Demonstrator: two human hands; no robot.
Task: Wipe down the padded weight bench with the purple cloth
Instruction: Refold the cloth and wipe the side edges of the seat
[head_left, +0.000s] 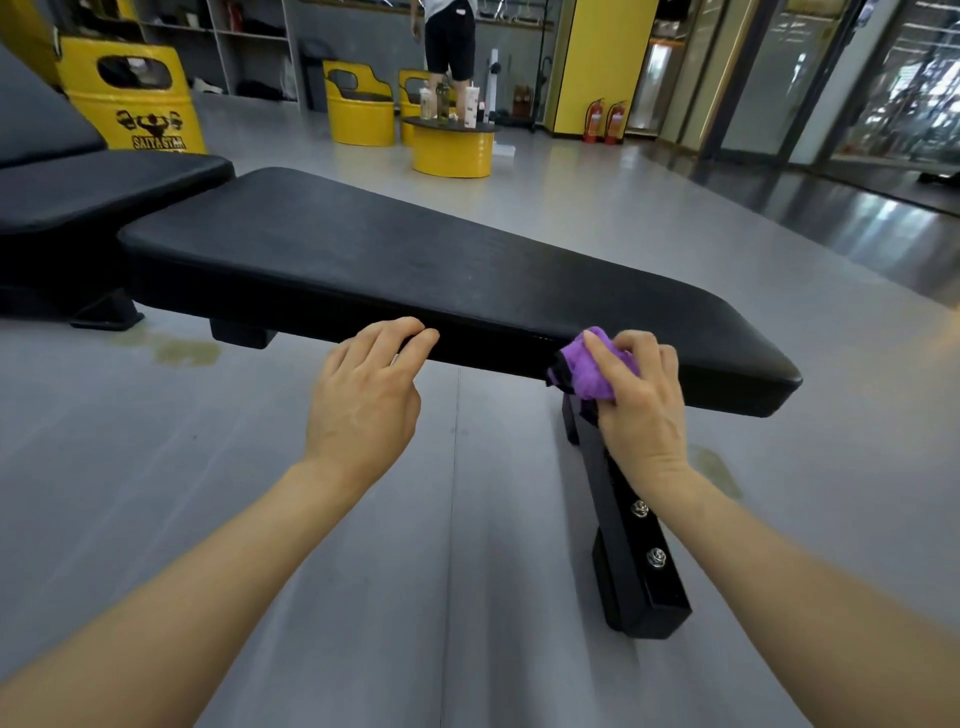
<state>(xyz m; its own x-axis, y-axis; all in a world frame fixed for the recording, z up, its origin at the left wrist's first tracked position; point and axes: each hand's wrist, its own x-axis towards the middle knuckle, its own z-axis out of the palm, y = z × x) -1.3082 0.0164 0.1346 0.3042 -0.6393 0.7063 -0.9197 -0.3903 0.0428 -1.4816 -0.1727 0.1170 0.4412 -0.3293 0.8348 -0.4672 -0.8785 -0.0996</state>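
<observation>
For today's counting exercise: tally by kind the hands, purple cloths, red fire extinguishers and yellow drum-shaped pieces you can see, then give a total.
Hands: 2 (left hand, right hand)
Purple cloth: 1
Red fire extinguishers: 2 ()
Yellow drum pieces: 4 ()
Total: 9

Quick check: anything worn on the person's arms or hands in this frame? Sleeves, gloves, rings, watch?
Both forearms are bare right to the frame edge: no sleeves, gloves, watch or wristband in view. The left hand shows a small pale glint on one finger, possibly a ring, too small to confirm. The right hand shows no jewellery. No markings visible on either arm.
</observation>
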